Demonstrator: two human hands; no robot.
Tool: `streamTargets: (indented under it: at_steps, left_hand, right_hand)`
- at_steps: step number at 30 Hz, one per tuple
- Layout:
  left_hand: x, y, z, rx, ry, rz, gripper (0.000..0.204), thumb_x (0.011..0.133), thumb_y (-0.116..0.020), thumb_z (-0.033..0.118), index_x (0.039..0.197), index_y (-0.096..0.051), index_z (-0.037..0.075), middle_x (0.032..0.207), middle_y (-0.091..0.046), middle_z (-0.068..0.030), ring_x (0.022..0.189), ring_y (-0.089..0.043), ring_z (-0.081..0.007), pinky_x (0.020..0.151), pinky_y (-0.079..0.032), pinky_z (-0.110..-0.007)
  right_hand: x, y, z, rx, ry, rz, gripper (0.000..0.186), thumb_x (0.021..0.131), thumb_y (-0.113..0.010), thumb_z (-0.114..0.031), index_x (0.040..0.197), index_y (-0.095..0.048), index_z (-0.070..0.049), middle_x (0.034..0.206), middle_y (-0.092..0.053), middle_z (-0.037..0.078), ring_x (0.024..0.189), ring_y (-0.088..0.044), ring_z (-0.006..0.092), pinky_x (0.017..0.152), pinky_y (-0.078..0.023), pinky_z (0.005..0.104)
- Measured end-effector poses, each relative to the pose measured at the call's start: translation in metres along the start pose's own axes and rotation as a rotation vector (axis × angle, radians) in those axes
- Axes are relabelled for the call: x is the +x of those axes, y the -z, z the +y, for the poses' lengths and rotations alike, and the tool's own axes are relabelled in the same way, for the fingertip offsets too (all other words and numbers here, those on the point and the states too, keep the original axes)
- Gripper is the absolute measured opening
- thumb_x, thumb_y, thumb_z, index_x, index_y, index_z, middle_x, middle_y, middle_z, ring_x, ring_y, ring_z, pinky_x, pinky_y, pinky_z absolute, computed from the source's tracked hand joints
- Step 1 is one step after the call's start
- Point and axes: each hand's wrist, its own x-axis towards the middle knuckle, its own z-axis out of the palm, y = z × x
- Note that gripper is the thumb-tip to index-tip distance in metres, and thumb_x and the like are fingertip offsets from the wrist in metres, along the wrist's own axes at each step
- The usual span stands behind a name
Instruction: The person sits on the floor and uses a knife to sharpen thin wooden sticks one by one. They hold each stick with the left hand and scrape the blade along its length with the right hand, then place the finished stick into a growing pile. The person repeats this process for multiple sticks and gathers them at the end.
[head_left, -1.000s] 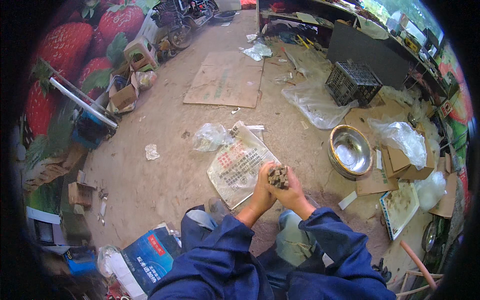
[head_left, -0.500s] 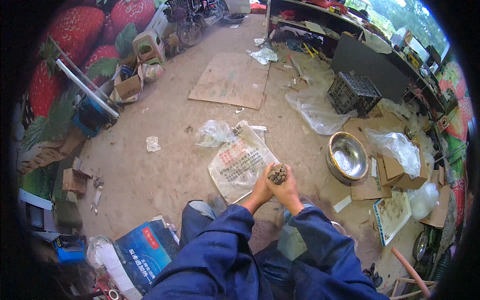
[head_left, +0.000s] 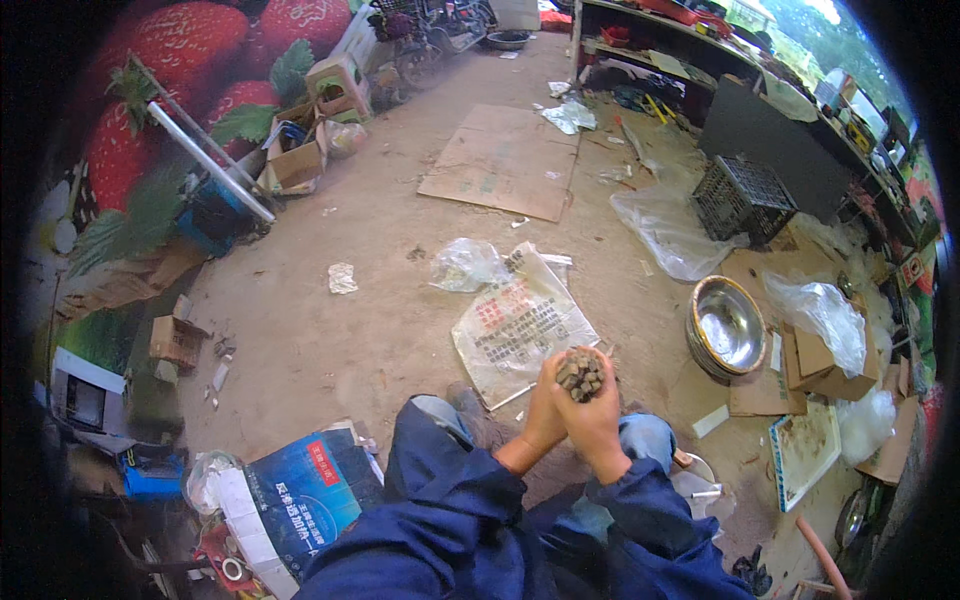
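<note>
A bundle of short brown sticks [head_left: 580, 377] is seen end-on, clasped between both my hands. My left hand [head_left: 542, 412] wraps its left side. From the right and below, my right hand [head_left: 597, 428] closes around it. Palms and fingers hide the bundle's sides, so its length and any tie do not show. Beyond it on the ground lies a flattened white woven sack [head_left: 520, 325] with printing. The hands are over the sack's near right corner, between my knees. Close to my right knee stands a white round container [head_left: 692, 478], partly hidden by my sleeve.
Stacked metal basins [head_left: 727, 328] stand at the right, near a black crate [head_left: 742, 200] and an opened carton [head_left: 825, 350]. Clear plastic [head_left: 468, 264] lies beside the sack. A flat cardboard sheet [head_left: 503, 160] is farther off. At left front lies a blue printed carton [head_left: 300, 500].
The whole view has shifted, so the surroundings sit farther right. My hands have come a little nearer with the bundle, which looks larger. More of the white container shows by my right knee.
</note>
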Motion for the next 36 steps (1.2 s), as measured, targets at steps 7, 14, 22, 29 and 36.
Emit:
streamTargets:
  at_steps: [7,14,22,29,36]
  left_hand:
    - [-0.018,0.024,-0.037,0.24,0.006,-0.029,0.072,0.087,-0.072,0.018,0.146,-0.034,0.001,0.137,-0.048,-0.0222,0.127,-0.051,-0.0341,0.105,-0.044,-0.041]
    - [-0.027,0.032,-0.064,0.357,-0.061,-0.022,0.074,0.084,-0.074,0.02,0.144,-0.036,0.0,0.137,-0.052,-0.0237,0.127,-0.052,-0.0393,0.107,-0.042,-0.044]
    - [-0.034,0.022,-0.057,0.381,-0.153,0.067,0.073,0.081,-0.076,0.02,0.141,-0.037,0.003,0.134,-0.052,-0.0228,0.122,-0.054,-0.0405,0.104,-0.044,-0.045]
    - [-0.039,0.037,-0.077,0.652,-0.264,-0.028,0.074,0.082,-0.076,0.021,0.142,-0.038,0.002,0.136,-0.052,-0.023,0.125,-0.053,-0.0382,0.104,-0.044,-0.043]
    - [-0.051,0.034,-0.052,0.399,-0.053,0.005,0.069,0.084,-0.072,0.019,0.142,-0.04,0.003,0.132,-0.056,-0.0222,0.127,-0.054,-0.0373,0.105,-0.043,-0.042]
  right_hand:
    - [-0.02,-0.01,0.034,-0.083,0.079,-0.029,0.08,0.076,-0.078,0.003,0.145,-0.037,-0.005,0.131,-0.054,0.012,0.118,-0.057,0.0203,0.102,-0.047,0.0328]
    - [-0.02,-0.018,0.065,-0.03,-0.094,-0.026,0.07,0.079,-0.077,-0.001,0.139,-0.042,-0.006,0.122,-0.059,0.009,0.109,-0.06,0.0186,0.094,-0.05,0.0324]
    - [-0.033,-0.017,0.045,0.064,0.042,-0.033,0.058,0.082,-0.077,-0.004,0.131,-0.046,-0.004,0.117,-0.057,0.01,0.107,-0.059,0.0189,0.093,-0.05,0.0321]
    - [-0.03,-0.02,0.07,0.026,-0.017,-0.051,0.066,0.076,-0.081,-0.004,0.133,-0.046,-0.003,0.119,-0.057,0.011,0.112,-0.057,0.0212,0.096,-0.048,0.0339]
    - [-0.04,-0.012,0.042,0.093,-0.039,-0.142,0.067,0.079,-0.08,-0.006,0.137,-0.045,-0.006,0.12,-0.057,0.008,0.109,-0.057,0.0164,0.094,-0.048,0.0321]
